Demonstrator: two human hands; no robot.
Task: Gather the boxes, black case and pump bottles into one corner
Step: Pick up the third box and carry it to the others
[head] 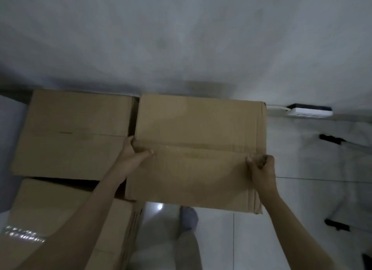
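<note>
A large brown cardboard box (199, 128) sits against the grey wall, and I grip it at both sides. My left hand (133, 154) clasps its left edge, thumb on top. My right hand (261, 169) pinches the right end of its top flap seam. A second closed box (74, 132) stands touching it on the left. A third box (60, 215) lies nearer me at the lower left, partly under my left forearm. No black case or pump bottles show clearly.
A white and black wall socket (310, 111) with a cable sits low on the wall right of the held box. Dark objects (332, 140) lie on the white tiled floor (261, 239) at the right. My foot (188, 219) stands below the box.
</note>
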